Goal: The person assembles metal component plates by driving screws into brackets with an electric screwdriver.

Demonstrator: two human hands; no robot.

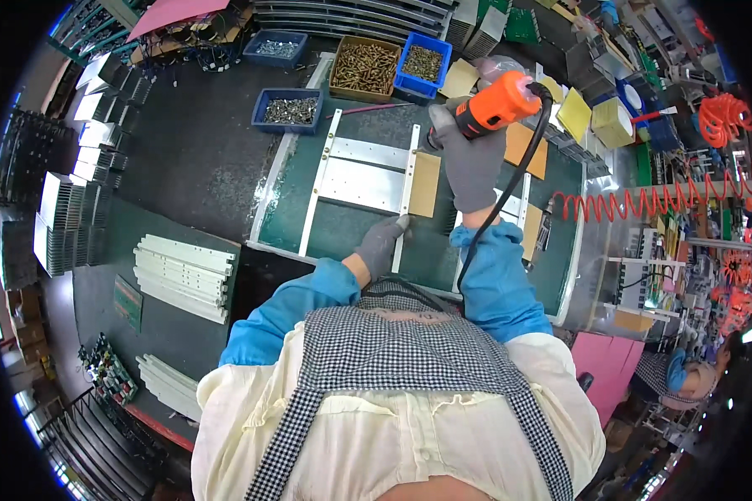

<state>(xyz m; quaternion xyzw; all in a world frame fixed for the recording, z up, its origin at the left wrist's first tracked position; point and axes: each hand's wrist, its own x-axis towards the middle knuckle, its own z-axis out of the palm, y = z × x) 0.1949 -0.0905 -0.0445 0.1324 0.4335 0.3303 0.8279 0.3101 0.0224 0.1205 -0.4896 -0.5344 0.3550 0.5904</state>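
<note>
My right hand [474,167], in a grey glove, is wrapped round an orange and black corded power tool [500,104]. The tool's front end is at the upper right of a silver metal frame [363,179], partly hidden by the hand. Two long narrow rails joined by flat cross plates make up this frame, which lies on the green bench top. My left hand [379,247], also gloved, closes on the near part of the frame's right metal rail [409,171], a fingertip on top of it. Tan cardboard [424,185] lies beside that rail.
Bins of small metal hardware stand at the back: a blue bin [263,119], a brown box [334,83] and another blue bin [444,67]. White metal bars [184,275] are stacked at left. The black tool cord [510,196] runs beside my right forearm. A red coiled hose [643,204] hangs at right.
</note>
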